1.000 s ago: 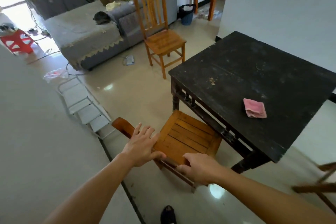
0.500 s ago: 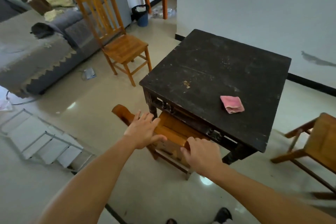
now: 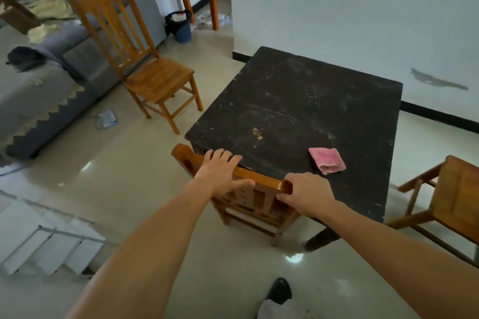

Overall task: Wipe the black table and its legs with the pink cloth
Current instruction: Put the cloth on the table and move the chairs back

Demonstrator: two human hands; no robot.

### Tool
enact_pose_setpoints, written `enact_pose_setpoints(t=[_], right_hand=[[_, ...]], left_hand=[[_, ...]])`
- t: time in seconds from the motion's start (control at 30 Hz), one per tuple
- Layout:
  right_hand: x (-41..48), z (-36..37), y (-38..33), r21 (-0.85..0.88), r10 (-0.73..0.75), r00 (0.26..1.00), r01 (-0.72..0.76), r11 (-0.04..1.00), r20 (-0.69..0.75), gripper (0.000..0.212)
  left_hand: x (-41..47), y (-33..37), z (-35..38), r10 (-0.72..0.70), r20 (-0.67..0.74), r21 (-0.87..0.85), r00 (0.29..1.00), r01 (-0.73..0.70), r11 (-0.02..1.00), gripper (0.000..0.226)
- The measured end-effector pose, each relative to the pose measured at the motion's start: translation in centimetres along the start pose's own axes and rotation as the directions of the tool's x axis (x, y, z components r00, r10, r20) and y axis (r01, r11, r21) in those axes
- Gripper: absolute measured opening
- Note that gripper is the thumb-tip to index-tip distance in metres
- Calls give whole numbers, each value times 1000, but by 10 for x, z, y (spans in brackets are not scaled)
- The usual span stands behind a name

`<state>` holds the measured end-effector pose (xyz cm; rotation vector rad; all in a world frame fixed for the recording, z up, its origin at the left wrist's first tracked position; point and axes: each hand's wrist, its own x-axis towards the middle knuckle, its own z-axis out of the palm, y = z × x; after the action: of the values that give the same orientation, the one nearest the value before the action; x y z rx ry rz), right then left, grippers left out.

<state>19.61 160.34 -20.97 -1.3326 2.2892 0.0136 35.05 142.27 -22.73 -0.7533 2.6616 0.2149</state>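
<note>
The black table [image 3: 298,101] is square, scuffed and dusty, with a small crumb spot near its front left. A folded pink cloth [image 3: 327,160] lies on the top near the front edge. A wooden chair [image 3: 248,199] is pushed in under the table's near side, its seat hidden below the top. My left hand [image 3: 220,171] rests on the chair's top rail, fingers over the back. My right hand [image 3: 305,193] grips the right end of the same rail. One dark table leg [image 3: 321,238] shows at the front right.
A second wooden chair [image 3: 145,65] stands left of the table by a grey sofa [image 3: 39,90]. Another wooden chair [image 3: 448,202] sits at the table's right. A blue bin [image 3: 181,26] is by the far wall. White metal panels [image 3: 41,246] lie on the floor at left.
Both hands have pushed the chair in under the table; its seat, visible a second ago, is now hidden. My view has swung right toward the table.
</note>
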Motion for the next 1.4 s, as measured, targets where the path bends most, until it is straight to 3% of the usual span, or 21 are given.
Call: enact_pose_setpoints(t=[0.1,0.2,0.27,0.7,0.97,1.07,1.17,1.27,1.33,1.4], right_hand=[[14,-5,0,-33,3,1000,-2,999,31,16],[25,-11,-3,-40,19,999,-17,999,27,16],[25,-14,-5,-50,33,999,-31,998,34,14],[-20,7,-52,-128,81,993,-70,989,88,6],[-35,18,-75,-46,124,987,-120,992,106,13],[-34,17,-68,93,128,977,-145,985,171,16],[-38,6,-49,437,89,960,-202,876,264,36],[-44,-3,-8,600,175,972,-235,764,157,28],[-51,-7,27,559,286,954,-288,777,92,30],[-63,-13,64,503,375,925,-354,789,62,33]], left_hand=[[18,-12,-9,36,54,66,998,-40,997,79],[30,-18,-23,56,55,98,997,-61,993,29],[31,-15,-30,55,120,47,991,-61,997,8],[-4,-35,-28,306,285,87,909,-342,936,13],[-11,-46,-22,315,379,121,870,-384,915,33],[-2,-47,-27,227,463,149,857,-327,933,46],[13,-37,-47,167,543,130,823,-279,951,56],[32,-7,-76,221,434,-72,873,-212,975,46],[44,28,-90,282,248,-47,927,-280,959,41],[56,73,-97,323,135,5,937,-326,945,38]])
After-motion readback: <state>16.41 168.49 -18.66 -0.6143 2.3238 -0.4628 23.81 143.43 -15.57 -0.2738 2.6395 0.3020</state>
